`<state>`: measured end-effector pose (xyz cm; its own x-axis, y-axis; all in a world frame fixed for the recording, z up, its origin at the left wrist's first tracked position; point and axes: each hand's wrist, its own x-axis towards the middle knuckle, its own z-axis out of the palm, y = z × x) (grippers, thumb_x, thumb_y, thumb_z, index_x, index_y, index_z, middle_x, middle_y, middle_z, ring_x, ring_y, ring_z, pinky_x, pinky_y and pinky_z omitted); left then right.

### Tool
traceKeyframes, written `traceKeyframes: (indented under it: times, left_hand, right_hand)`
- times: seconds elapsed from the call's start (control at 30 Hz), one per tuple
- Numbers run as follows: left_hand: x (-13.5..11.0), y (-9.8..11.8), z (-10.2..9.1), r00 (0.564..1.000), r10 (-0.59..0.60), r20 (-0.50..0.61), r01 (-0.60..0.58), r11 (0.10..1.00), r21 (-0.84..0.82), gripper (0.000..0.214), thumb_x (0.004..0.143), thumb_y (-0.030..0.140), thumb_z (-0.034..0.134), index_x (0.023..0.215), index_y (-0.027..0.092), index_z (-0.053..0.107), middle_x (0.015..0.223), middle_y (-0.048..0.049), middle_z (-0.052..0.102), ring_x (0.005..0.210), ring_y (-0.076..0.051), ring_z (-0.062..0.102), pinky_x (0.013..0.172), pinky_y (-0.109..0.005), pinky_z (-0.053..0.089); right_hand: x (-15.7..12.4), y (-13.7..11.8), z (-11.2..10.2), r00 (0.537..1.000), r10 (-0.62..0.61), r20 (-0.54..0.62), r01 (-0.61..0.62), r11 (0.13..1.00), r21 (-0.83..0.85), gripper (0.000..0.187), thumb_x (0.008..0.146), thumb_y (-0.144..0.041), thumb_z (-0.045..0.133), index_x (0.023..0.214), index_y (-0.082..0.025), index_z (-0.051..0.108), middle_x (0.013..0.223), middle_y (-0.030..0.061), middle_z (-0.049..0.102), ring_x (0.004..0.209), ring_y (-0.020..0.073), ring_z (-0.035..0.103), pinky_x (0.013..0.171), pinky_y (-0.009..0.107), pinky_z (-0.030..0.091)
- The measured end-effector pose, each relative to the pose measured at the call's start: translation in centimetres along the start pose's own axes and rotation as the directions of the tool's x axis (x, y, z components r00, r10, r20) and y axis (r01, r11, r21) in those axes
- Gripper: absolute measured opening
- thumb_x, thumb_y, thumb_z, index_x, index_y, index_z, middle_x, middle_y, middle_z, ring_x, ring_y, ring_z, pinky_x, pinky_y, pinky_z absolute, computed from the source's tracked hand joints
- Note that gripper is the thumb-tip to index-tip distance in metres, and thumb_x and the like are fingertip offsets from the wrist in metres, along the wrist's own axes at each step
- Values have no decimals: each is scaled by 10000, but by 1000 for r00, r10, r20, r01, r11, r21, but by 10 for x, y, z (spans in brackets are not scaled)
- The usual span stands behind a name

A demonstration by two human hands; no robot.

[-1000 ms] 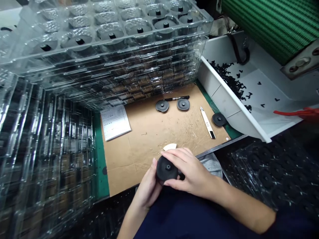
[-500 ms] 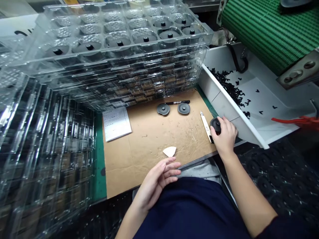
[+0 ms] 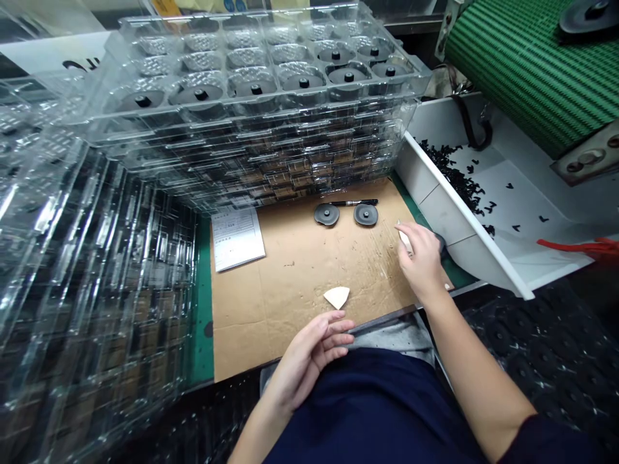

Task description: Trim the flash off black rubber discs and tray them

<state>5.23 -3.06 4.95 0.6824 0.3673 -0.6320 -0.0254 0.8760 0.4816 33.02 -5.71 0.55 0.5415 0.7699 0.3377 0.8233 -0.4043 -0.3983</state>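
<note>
My right hand (image 3: 422, 261) is over the right side of the cardboard sheet (image 3: 290, 283), its thumb and fingers round a white-handled craft knife (image 3: 405, 241). Most of the knife is hidden under the hand. Just behind those fingers, a black rubber disc (image 3: 440, 243) shows in part. Palm up, my left hand (image 3: 316, 351) rests near the front edge with fingers apart and holds nothing. A white wedge-shaped piece (image 3: 337, 296) lies just beyond its fingertips. Farther back are two dark discs with raised centres, a left disc (image 3: 326, 214) and a right disc (image 3: 366, 214).
Clear plastic trays (image 3: 271, 116) with black discs are stacked at the back; more trays (image 3: 120, 290) stand left. A black pen (image 3: 355, 202) and a printed paper (image 3: 236, 238) lie on the cardboard. At right are a white bin (image 3: 512, 193) of small black pieces and a green conveyor (image 3: 536, 58).
My right hand has let go of the black disc and moved left onto the craft knife. My left hand stays put. The view has shifted slightly.
</note>
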Motion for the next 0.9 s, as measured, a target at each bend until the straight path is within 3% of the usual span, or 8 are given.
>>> traceKeyframes:
  times: [0.1, 0.23, 0.37, 0.5, 0.63, 0.73, 0.8, 0.9]
  left_hand:
    - [-3, -1, 0, 1000, 12, 5, -12, 1000, -5, 288, 916, 286, 480, 1135, 136, 594, 1125, -132, 654, 918, -174, 631, 817, -294, 486]
    - [-9, -2, -4, 1000, 24, -12, -24, 999, -40, 272, 908, 288, 495, 1110, 142, 604, 1107, -128, 661, 910, -177, 633, 798, -291, 489]
    - [-12, -1, -11, 997, 35, -76, -42, 995, -88, 273, 907, 302, 496, 1091, 135, 610, 1087, -132, 665, 900, -175, 637, 781, -283, 492]
    - [-9, 2, -14, 975, 147, -167, -153, 988, -23, 258, 876, 299, 548, 1075, 147, 610, 1083, -126, 665, 896, -176, 636, 780, -281, 495]
    - [6, 6, -7, 852, 456, -258, -405, 886, 227, 391, 783, 295, 668, 1157, 231, 571, 1290, -91, 567, 1138, -234, 560, 950, -321, 444]
    - [21, 10, 0, 764, 597, -244, -491, 784, 379, 516, 725, 280, 722, 1212, 271, 551, 1386, -63, 492, 1275, -253, 449, 1055, -324, 365]
    - [28, 14, 2, 790, 572, -221, -472, 798, 375, 449, 740, 317, 703, 1170, 255, 590, 1327, -74, 553, 1243, -260, 488, 1040, -340, 393]
    - [30, 17, -3, 856, 481, -187, -397, 845, 357, 354, 742, 408, 680, 1037, 211, 671, 1142, -100, 674, 1111, -289, 592, 1005, -391, 438]
  right_hand:
    - [31, -15, 22, 990, -74, 119, 66, 995, 71, 456, 801, -319, 579, 1247, -238, 531, 1294, 101, 528, 1209, 280, 464, 1004, 455, 360]
    - [57, -29, 55, 988, -34, 148, 15, 992, 123, 682, 745, -312, 661, 1352, -135, 407, 1356, 195, 444, 1255, 345, 395, 1006, 524, 340]
    - [49, -39, 66, 990, 7, 143, -36, 980, 198, 610, 810, -254, 586, 1366, -127, 369, 1327, 192, 458, 1249, 322, 397, 1025, 523, 319]
    - [18, -56, 50, 981, -17, 193, -44, 950, 309, 631, 811, -320, 602, 1371, -167, 355, 1324, 169, 446, 1257, 303, 401, 1029, 515, 339]
    - [-19, -81, 26, 941, -164, 296, 22, 902, 431, 627, 802, -380, 617, 1363, -283, 354, 1221, 67, 564, 1117, 218, 562, 914, 387, 498]
    - [-25, -87, 26, 933, -203, 296, 61, 903, 426, 675, 755, -390, 656, 1350, -394, 337, 1210, 7, 590, 1082, 235, 590, 853, 398, 544]
    - [-13, -80, 36, 959, -144, 244, 52, 935, 351, 637, 780, -397, 636, 1349, -376, 350, 1267, 41, 550, 1137, 271, 542, 903, 464, 506]
    - [17, -65, 48, 986, -59, 155, 26, 978, 208, 510, 858, -370, 565, 1323, -223, 416, 1267, 116, 518, 1167, 290, 498, 945, 531, 429]
